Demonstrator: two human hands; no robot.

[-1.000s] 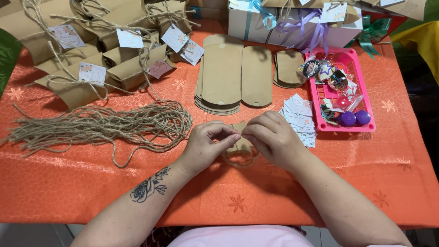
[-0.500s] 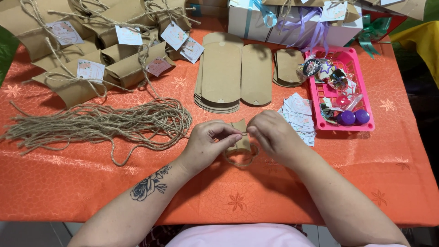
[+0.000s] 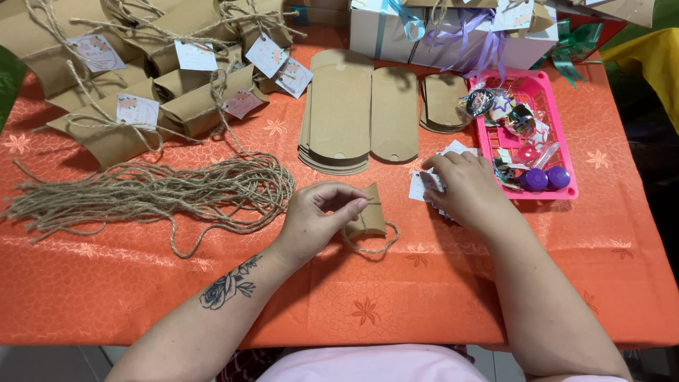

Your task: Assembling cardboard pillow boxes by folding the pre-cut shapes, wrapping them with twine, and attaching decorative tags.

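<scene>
Now the right hand [image 3: 463,187] has left the little brown box [image 3: 366,219] and moved away to the small paper tags [image 3: 424,185], with its fingers curled down on them. Just past this hand sits a pink tray [image 3: 566,152]. Staying put, the left hand [image 3: 318,216] pinches the string [image 3: 371,247] on the box, right at its fingertips. Beyond its knuckles lies a bunch of string [image 3: 155,194].
</scene>
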